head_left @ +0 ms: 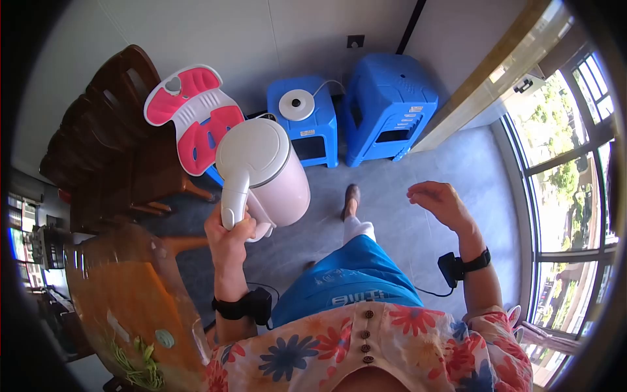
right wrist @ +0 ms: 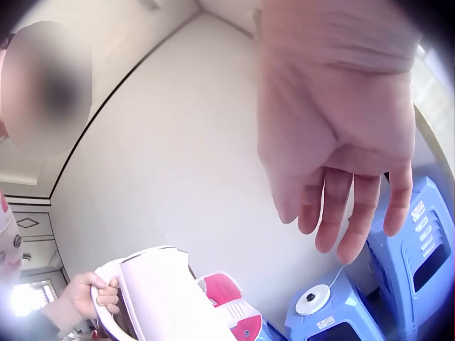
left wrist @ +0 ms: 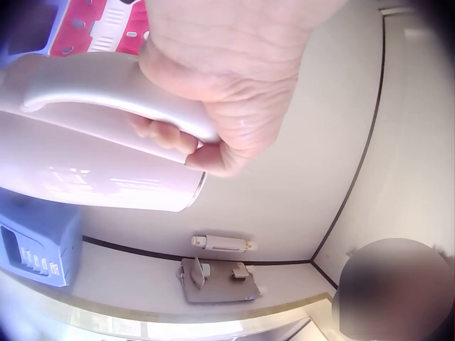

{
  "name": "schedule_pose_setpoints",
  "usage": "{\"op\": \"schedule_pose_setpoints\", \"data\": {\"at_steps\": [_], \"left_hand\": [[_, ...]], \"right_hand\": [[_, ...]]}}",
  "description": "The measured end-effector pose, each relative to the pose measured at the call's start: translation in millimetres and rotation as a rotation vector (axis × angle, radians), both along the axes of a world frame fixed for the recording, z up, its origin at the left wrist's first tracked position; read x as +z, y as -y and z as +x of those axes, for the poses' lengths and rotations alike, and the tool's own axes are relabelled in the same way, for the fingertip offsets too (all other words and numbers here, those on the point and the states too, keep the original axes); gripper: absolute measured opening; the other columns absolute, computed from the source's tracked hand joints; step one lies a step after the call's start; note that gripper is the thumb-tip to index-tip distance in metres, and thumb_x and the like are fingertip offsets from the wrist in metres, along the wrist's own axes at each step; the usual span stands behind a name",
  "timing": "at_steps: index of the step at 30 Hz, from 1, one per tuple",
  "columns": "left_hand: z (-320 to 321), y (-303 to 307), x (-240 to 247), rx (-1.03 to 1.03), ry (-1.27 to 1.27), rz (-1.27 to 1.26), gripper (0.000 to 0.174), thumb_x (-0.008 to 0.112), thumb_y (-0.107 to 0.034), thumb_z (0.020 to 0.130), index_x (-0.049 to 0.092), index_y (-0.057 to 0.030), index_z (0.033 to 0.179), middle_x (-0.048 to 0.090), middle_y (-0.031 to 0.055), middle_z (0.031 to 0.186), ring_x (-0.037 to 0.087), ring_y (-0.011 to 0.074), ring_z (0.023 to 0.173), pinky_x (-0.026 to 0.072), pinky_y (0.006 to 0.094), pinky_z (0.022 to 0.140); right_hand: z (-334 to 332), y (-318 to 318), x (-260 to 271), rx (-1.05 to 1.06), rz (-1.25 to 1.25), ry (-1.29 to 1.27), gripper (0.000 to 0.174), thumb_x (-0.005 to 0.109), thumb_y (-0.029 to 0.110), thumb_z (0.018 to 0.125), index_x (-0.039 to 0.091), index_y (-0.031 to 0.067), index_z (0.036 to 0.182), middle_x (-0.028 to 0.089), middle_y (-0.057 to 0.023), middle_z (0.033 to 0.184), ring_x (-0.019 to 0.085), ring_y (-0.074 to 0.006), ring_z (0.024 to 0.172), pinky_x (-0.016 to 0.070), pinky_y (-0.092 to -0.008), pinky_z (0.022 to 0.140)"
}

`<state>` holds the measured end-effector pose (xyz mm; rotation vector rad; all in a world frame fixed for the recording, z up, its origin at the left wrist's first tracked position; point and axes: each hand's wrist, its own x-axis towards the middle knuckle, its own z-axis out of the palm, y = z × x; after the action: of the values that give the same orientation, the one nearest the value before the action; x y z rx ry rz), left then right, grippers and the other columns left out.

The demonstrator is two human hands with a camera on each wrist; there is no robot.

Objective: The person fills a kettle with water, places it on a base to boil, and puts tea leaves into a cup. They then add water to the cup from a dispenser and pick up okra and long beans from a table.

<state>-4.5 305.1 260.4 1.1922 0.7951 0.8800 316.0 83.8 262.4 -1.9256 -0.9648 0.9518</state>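
A pale pink kettle (head_left: 287, 189) with a white lid is held up by its handle in my left hand (head_left: 228, 242); the lid looks closed. In the left wrist view the fingers of my left hand (left wrist: 227, 92) curl round the kettle's (left wrist: 92, 163) white handle. My right hand (head_left: 444, 206) hangs in the air at the right, holding nothing. The right wrist view shows the right hand (right wrist: 338, 135) with relaxed fingers, and the kettle (right wrist: 167, 295) at the lower left. A round white kettle base (head_left: 296, 105) with a cord lies on a low blue stool (head_left: 320, 135).
Taller blue stools (head_left: 392, 98) stand right of the base's stool. A pink and white seat (head_left: 192, 108) and dark wooden chairs (head_left: 111, 150) are at the left. Lower left is a wooden table (head_left: 144, 294) bearing green vegetables (head_left: 140, 366). A wall socket (head_left: 355, 42) sits above the stools.
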Motion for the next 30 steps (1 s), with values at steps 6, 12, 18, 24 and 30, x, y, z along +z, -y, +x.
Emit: {"op": "schedule_pose_setpoints", "data": {"at_steps": [6,12,18,24,30], "left_hand": [[114,-79,-32,0.124,-0.013,-0.005,0.022,0.057,0.001,0.061,0.054,0.0032,0.083,0.051,0.0029,0.060,0.048,0.0086,0.049,0.0391,0.0214,0.048],[202,-135,-67,0.276,-0.038,-0.037,0.022,0.054,0.002,0.062,0.052,0.0025,0.084,0.051,0.0055,0.060,0.047,0.0118,0.047,0.0419,0.0251,0.050],[262,-183,-101,0.368,-0.073,-0.082,0.020,0.056,0.004,0.064,0.053,0.0008,0.084,0.052,0.0046,0.061,0.048,0.0110,0.049,0.0417,0.0250,0.052],[296,-220,-144,0.390,-0.131,-0.098,0.019,0.060,0.003,0.066,0.054,-0.0010,0.083,0.052,0.0026,0.071,0.050,0.0096,0.056,0.0421,0.0232,0.053],[315,-235,-174,0.418,-0.134,-0.160,0.018,0.063,0.004,0.062,0.054,-0.0035,0.076,0.054,-0.0004,0.067,0.046,0.0043,0.054,0.0373,0.0173,0.049]], "right_hand": [[102,-162,-83,0.230,-0.094,-0.336,0.035,0.055,0.024,0.088,0.054,0.0022,0.115,0.062,-0.0106,0.100,0.061,-0.0172,0.089,0.0494,-0.0289,0.075],[129,-290,-156,0.331,-0.413,-0.806,0.071,0.047,0.052,0.087,0.021,0.0108,0.139,0.049,-0.0209,0.121,0.061,-0.0223,0.094,0.0520,-0.0359,0.071],[139,-368,-203,0.146,-0.415,-1.153,0.077,0.044,0.057,0.085,0.011,0.0153,0.141,0.045,-0.0228,0.122,0.059,-0.0279,0.097,0.0515,-0.0436,0.072],[141,-413,-240,-0.048,-0.305,-1.117,0.075,0.045,0.054,0.086,0.014,0.0130,0.142,0.052,-0.0122,0.115,0.057,-0.0232,0.097,0.0446,-0.0422,0.077],[147,-432,-268,-0.131,-0.282,-1.115,0.078,0.053,0.053,0.081,0.018,0.0171,0.141,0.052,-0.0084,0.110,0.054,-0.0207,0.096,0.0405,-0.0380,0.075]]}}
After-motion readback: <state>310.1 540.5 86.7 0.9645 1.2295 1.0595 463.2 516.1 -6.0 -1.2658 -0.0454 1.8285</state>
